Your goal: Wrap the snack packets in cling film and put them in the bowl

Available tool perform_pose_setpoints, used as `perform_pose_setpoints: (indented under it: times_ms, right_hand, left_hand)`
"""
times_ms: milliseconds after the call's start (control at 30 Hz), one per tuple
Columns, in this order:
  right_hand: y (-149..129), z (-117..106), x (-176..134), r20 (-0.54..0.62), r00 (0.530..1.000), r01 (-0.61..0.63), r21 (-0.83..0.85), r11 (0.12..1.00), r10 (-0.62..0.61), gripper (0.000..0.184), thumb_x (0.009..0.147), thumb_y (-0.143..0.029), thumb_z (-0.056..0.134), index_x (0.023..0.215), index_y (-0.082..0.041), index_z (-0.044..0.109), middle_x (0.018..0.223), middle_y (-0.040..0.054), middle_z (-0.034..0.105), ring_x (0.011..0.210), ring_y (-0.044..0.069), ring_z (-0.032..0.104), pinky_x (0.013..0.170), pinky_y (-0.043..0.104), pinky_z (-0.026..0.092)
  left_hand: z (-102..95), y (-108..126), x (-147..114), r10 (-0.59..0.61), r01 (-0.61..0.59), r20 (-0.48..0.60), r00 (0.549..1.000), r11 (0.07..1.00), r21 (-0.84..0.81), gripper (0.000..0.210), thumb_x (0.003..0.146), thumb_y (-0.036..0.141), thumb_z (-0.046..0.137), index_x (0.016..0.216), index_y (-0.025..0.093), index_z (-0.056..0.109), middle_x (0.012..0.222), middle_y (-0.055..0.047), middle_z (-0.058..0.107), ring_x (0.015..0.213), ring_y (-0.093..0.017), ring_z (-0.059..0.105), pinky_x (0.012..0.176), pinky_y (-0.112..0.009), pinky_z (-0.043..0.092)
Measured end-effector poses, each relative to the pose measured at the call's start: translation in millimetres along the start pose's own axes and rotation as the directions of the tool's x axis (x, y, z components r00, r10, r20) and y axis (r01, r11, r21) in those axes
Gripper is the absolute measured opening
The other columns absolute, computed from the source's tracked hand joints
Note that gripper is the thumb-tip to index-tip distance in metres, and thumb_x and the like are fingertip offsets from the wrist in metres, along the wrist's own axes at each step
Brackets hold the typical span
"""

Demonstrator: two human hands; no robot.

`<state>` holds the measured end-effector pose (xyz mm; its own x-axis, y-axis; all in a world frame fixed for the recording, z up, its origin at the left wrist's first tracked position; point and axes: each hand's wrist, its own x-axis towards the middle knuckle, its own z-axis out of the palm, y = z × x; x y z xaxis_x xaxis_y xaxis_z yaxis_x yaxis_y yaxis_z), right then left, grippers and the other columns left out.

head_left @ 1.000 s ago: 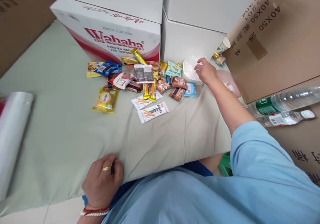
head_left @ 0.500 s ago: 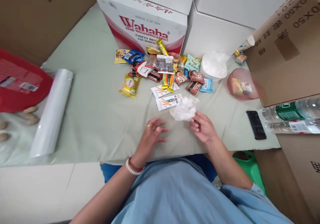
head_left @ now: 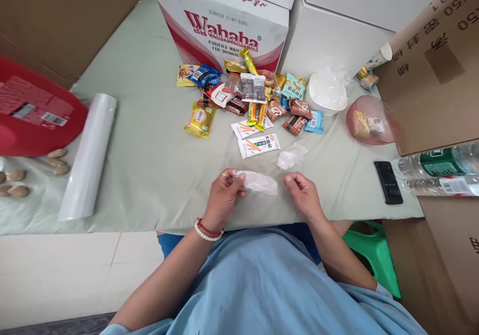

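Note:
My left hand (head_left: 224, 195) pinches one end of a folded strip of thin, whitish, translucent plastic (head_left: 260, 182) between thumb and fingers. The strip stretches rightward, just above the cloth. Close to its far end is my right hand (head_left: 304, 195), thumb and forefinger pressed together. A small gap shows between those fingertips and the strip, and I cannot make out whether anything is in them. A small clear bag with crumpled white contents (head_left: 290, 158) lies on the cloth beyond both hands. Two white snack packets (head_left: 259, 145) rest to its left.
Wrapped snacks (head_left: 243, 93) are heaped before a Wahaba carton (head_left: 224, 30). To their right stand a white lined bowl (head_left: 327, 95) and a pink dish (head_left: 357, 134). A phone (head_left: 388, 182) and bottles (head_left: 441, 163) lie right; a plastic roll (head_left: 90, 158) and red container (head_left: 37, 110) are left.
The small clear bag has left my right hand and lies on the cloth. My left hand, empty and spread before, has closed on the folded plastic strip.

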<state>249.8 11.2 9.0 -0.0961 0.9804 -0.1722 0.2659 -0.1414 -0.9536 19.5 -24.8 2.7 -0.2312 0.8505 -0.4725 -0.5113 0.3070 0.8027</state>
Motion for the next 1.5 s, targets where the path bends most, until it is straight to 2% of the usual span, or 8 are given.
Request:
perform_pose_setpoints:
  times_ms: [133,300,567,767,1000,1100,1200,1500]
  right_hand:
    - [8,-19,26,0.005,0.915,0.342,-0.543,0.767,-0.404,0.039,0.094,-0.04,0.07,0.131,-0.027,0.07,0.138,0.0129,0.057,0.086,0.02,0.062,0.079,0.038,0.055]
    - [14,-34,85,0.227,0.897,0.419,-0.712,0.564,-0.38,0.026,0.1,-0.027,0.059,0.121,-0.026,0.074,0.113,0.0111,0.07,0.102,0.026,0.065,0.084,0.038,0.055]
    - [-77,-108,247,-0.34,0.721,0.115,-0.8,0.588,-0.604,0.02,0.102,-0.024,0.063,0.118,-0.013,0.062,0.115,0.0136,0.068,0.101,0.022,0.055,0.1,0.043,0.044]
    - [-78,-111,303,-0.298,0.846,0.042,-0.79,0.611,-0.443,0.029,0.102,-0.024,0.058,0.081,-0.007,0.068,0.093,0.0083,0.067,0.094,0.014,0.047,0.096,0.034,0.04]
    - [-83,-103,225,-0.22,0.815,0.145,-0.819,0.556,-0.536,0.048,0.095,-0.028,0.076,0.137,-0.009,0.064,0.154,0.0261,0.048,0.134,0.029,0.045,0.117,0.055,0.029]
    - [-74,-70,134,0.091,0.675,0.593,-0.658,0.464,-0.732,0.022,0.102,-0.027,0.065,0.123,-0.026,0.07,0.127,0.0137,0.069,0.123,0.029,0.059,0.111,0.052,0.044]
    - [-47,-23,45,0.516,0.586,0.806,-0.288,0.517,-0.625,0.027,0.099,-0.042,0.069,0.122,-0.03,0.072,0.13,0.0098,0.071,0.119,0.029,0.065,0.104,0.05,0.054]
    - [2,35,-10,0.294,0.907,0.353,-0.139,0.925,-0.302,0.027,0.101,-0.049,0.062,0.093,-0.027,0.074,0.088,0.0058,0.069,0.08,0.02,0.065,0.073,0.034,0.054]
  left_hand:
    - [-10.1,4,-5,0.026,-0.026,-0.002,1.0,0.995,0.093,0.054,0.062,0.054,0.094,0.087,0.02,0.061,0.07,0.007,0.058,0.052,-0.006,0.046,0.043,-0.018,0.04]
    - [-18.7,7,-15,-0.056,0.053,0.024,0.998,0.992,0.112,0.06,0.058,0.048,0.096,0.097,0.019,0.062,0.078,0.005,0.064,0.06,-0.007,0.055,0.051,-0.018,0.045]
    - [-41.8,0,-34,-0.063,0.078,-0.12,0.991,0.989,0.124,0.071,0.052,0.046,0.098,0.103,0.022,0.056,0.077,0.006,0.067,0.062,-0.011,0.061,0.055,-0.021,0.047]
    - [-48.6,-4,-44,-0.077,0.094,-0.121,0.99,0.986,0.141,0.061,0.054,0.053,0.098,0.091,0.019,0.063,0.074,0.003,0.067,0.064,-0.011,0.058,0.059,-0.022,0.047]
    - [-32.0,3,-41,0.004,0.006,-0.078,0.997,0.991,0.132,0.051,0.067,0.058,0.091,0.087,0.019,0.064,0.065,0.005,0.06,0.055,-0.008,0.05,0.051,-0.02,0.038]
    - [-21.2,2,-32,-0.003,0.006,-0.03,1.0,0.994,0.112,0.049,0.069,0.057,0.089,0.086,0.02,0.064,0.066,0.005,0.059,0.054,-0.007,0.049,0.05,-0.02,0.037]
    - [-11.5,0,-25,-0.031,0.029,0.023,0.999,0.995,0.091,0.048,0.069,0.056,0.089,0.087,0.02,0.063,0.067,0.005,0.06,0.055,-0.007,0.049,0.051,-0.021,0.04]
    - [0.5,-5,-22,-0.109,0.085,0.1,0.989,0.972,0.218,0.069,0.056,0.044,0.098,0.11,0.02,0.062,0.095,-0.001,0.07,0.061,-0.009,0.057,0.049,-0.02,0.038]
